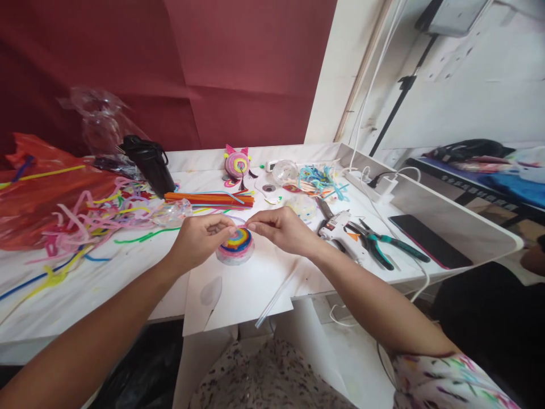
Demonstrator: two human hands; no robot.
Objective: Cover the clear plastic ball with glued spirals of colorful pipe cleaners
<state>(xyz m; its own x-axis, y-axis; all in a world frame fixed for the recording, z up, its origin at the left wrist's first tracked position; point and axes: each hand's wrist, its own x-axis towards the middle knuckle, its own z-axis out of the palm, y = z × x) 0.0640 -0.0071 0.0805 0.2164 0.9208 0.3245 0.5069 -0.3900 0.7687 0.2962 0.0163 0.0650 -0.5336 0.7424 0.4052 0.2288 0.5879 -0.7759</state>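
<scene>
A round piece coiled in rainbow rings, yellow, orange and blue with a pink edge (pixel 237 244), rests on a clear round base on the white sheet. At its upper left, my left hand (pixel 203 240) is closed, thumb and forefinger pinched at a thin lilac pipe cleaner (pixel 235 218). My right hand (pixel 283 230) pinches the same lilac strand at the disc's upper right. Both sets of fingertips partly cover the strand and the disc's top edge.
Loose pipe cleaners (pixel 106 213) and an orange-red bag (pixel 46 199) lie left, by a black bottle (pixel 149 165). An orange-red bundle (pixel 208 199) and a pink eared ornament (pixel 237 163) sit behind. Rightward are a glue gun (pixel 343 230), pliers (pixel 381 241) and a phone (pixel 430 241).
</scene>
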